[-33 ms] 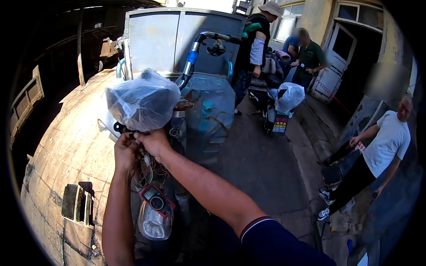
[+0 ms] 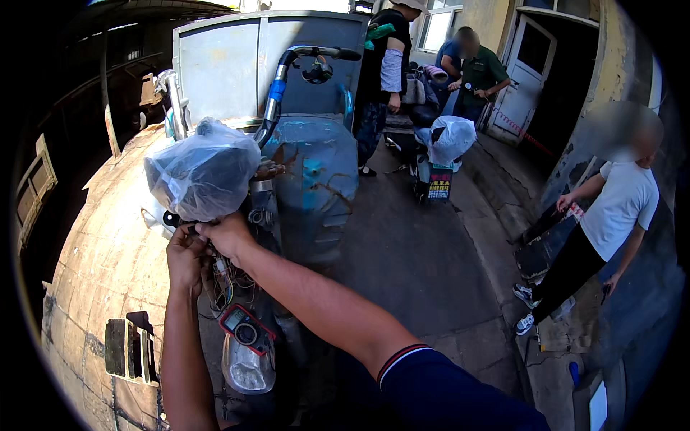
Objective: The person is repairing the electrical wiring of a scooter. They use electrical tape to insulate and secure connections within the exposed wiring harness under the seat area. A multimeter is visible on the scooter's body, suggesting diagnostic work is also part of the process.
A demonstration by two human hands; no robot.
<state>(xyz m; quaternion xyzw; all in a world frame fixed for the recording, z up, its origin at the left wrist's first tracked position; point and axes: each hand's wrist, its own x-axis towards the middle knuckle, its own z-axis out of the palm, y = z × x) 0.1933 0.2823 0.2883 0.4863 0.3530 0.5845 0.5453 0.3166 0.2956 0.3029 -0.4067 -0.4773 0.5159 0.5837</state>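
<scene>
My left hand (image 2: 187, 262) and my right hand (image 2: 228, 235) meet with closed fingertips just below a part wrapped in a clear plastic bag (image 2: 205, 169). Whatever small thing they pinch is dark and mostly hidden by the fingers. Loose coloured wires (image 2: 225, 281) and a connector hang beneath my hands. Lower down, a red multimeter (image 2: 246, 331) rests on a clear-lensed headlight (image 2: 249, 368) of the vehicle. Beyond the bag, a bent chrome handlebar (image 2: 272, 108) with blue tape rises up.
A worn blue metal panel (image 2: 305, 183) and a grey cargo bed (image 2: 223, 65) stand ahead. A slatted wooden stool (image 2: 131, 350) sits at left on paving. People stand beside a bag-covered scooter (image 2: 449, 144) at far right; another person (image 2: 618, 208) in white stands nearer.
The view has turned slightly right, so the vehicle and my hands lie a little further left. Both hands stay pinched together beneath the bag.
</scene>
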